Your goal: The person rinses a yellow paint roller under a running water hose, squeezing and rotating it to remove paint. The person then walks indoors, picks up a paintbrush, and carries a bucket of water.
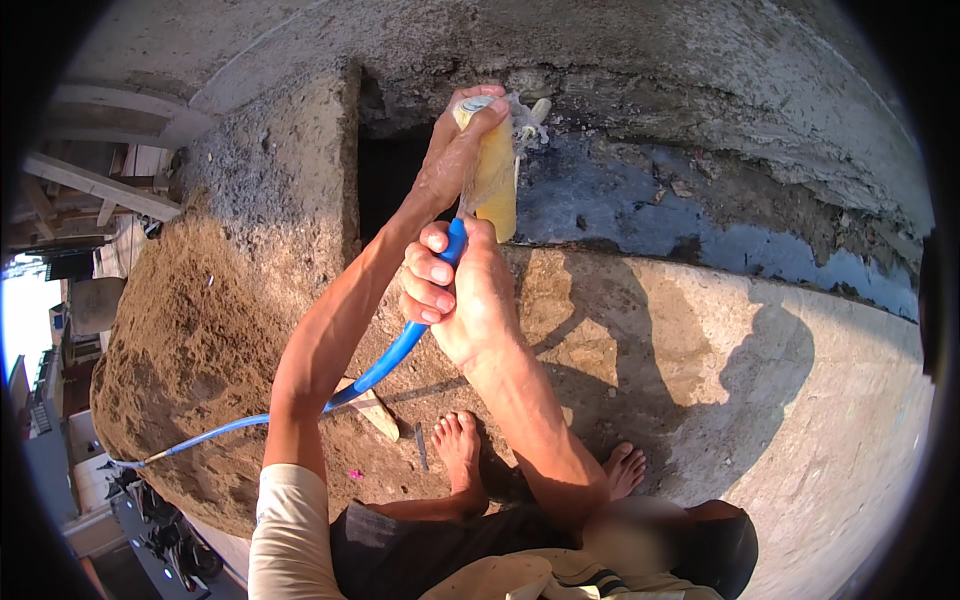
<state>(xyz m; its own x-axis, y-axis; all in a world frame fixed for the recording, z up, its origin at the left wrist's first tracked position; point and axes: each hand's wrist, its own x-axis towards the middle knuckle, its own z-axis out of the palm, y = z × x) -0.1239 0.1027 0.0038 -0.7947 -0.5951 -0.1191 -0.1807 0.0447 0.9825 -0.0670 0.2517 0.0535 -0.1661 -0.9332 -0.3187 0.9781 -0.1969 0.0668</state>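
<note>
- Leftmost, a heap of sand (190, 330) lies against a rough concrete block (285, 170), with a blue hose (385, 362) running across it from the lower left.
- Next, the left hand (455, 150) reaches up, fingers wrapped tight round the top of a yellow bottle (495, 175), which stands upright before the wet concrete wall (650, 210).
- Just below, the right hand (462, 290) is closed round the hose's end, which points up at the bottle's base.
- Lower down, bare feet (460, 445) stand on the concrete floor (800, 400), beside a wooden piece (375, 408).
</note>
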